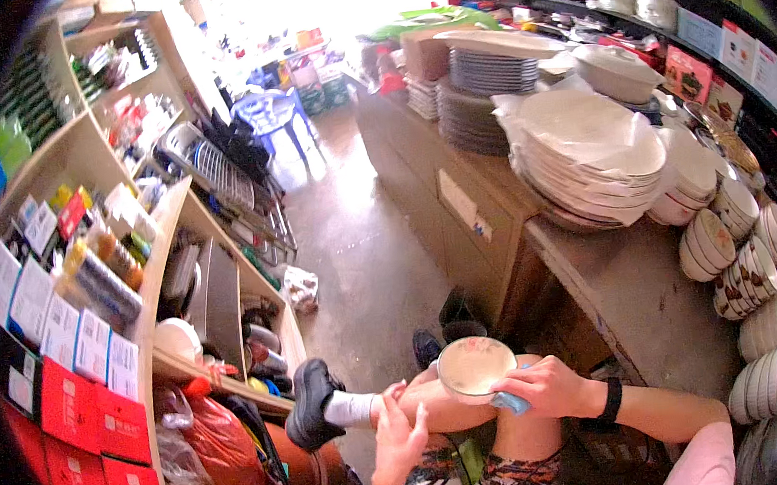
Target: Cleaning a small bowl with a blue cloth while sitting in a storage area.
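A white bowl with a floral pattern inside its rim is tilted towards me above my crossed legs. My right hand grips its right side and holds a blue cloth against it. To the left of the bowl, my left hand is raised near my shin with its fingers apart and nothing in them. The lower outside of the bowl is hidden from this angle.
A counter on the right carries stacked large plates and several nested bowls. Wooden shelves with boxed goods rise at the left. Further off stand folded metal chairs and a blue plastic chair.
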A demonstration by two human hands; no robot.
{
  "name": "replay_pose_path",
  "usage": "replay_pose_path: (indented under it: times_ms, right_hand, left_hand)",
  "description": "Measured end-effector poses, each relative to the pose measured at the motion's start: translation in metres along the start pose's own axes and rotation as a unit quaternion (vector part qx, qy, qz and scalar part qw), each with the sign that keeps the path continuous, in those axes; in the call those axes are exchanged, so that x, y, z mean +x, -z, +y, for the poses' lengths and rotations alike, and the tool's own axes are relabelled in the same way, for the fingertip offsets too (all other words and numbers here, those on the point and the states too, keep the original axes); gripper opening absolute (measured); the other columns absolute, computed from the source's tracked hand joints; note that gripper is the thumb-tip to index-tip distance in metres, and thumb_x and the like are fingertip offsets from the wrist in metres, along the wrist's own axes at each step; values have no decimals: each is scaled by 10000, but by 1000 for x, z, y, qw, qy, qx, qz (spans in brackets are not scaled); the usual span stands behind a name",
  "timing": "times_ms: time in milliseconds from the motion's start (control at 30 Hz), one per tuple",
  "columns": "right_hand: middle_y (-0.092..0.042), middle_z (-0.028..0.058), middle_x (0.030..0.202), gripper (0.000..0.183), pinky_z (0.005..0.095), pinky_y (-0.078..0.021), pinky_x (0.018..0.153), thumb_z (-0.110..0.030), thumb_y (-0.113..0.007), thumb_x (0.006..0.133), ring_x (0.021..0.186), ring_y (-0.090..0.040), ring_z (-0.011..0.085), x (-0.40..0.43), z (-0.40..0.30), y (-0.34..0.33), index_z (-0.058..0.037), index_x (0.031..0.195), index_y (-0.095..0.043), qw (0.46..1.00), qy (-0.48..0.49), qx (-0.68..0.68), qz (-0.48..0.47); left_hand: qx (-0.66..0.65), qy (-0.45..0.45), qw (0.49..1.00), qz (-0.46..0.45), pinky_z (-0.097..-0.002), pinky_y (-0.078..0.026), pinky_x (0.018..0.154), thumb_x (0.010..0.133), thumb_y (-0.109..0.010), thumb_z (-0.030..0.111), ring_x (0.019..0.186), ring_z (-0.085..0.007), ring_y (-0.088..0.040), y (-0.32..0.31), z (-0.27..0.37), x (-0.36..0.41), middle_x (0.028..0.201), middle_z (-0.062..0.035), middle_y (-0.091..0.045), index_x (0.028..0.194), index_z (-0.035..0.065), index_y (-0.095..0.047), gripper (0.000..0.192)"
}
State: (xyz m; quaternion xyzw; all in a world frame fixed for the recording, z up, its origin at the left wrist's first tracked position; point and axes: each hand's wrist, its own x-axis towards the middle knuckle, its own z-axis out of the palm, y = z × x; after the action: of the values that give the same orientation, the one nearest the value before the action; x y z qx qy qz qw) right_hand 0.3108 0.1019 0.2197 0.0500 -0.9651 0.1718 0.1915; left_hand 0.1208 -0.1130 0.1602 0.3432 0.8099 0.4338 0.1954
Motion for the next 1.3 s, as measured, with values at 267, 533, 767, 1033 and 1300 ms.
replay_pose_path:
  times_ms: [267,533,767,1033,1300]
  right_hand:
    - [-686,105,930,370,383,-596,694,-172,-657,824,823,-708,284,-6,5,-6,-99,1184,-612,1000,8,-12,22]
    - [-693,98,992,407,393,-600,697,-173,-693,797,883,-717,288,-2,-9,0,-99,1190,-615,999,-1,-19,36]
    - [-706,99,1039,428,374,-603,666,-152,-712,782,856,-716,266,-12,-13,-7,-103,1199,-633,999,13,-26,24]
    - [-737,32,1040,384,311,-582,689,-152,-740,821,829,-711,163,-17,-34,-8,-122,1200,-693,982,171,-17,82]
    - [-648,136,1227,412,362,-553,854,-135,-750,867,1033,-654,321,4,-28,15,-78,1246,-598,958,60,198,200]
  left_hand:
    - [286,-75,951,-86,-593,-361,1083,972,-493,329,1276,-385,-537,-89,-84,56,1276,-246,-620,1284,-48,-530,491]
    - [225,-167,957,78,-524,-396,1070,988,-497,322,1182,-367,-578,-64,-63,8,1248,-235,-635,1324,-7,-563,475]
    - [210,-7,974,-81,-477,-468,1019,995,-519,343,1169,-389,-619,0,0,-37,1239,-241,-654,1435,15,-478,550]
    - [-541,122,800,-229,-383,-469,1039,1040,-479,412,1364,-226,-442,-1,24,-28,1500,-119,-398,1528,71,-269,631]
    - [-655,121,739,-102,-438,-467,1025,952,-535,330,1235,-300,-572,-32,19,-1,1357,-148,-567,1401,12,-448,556]
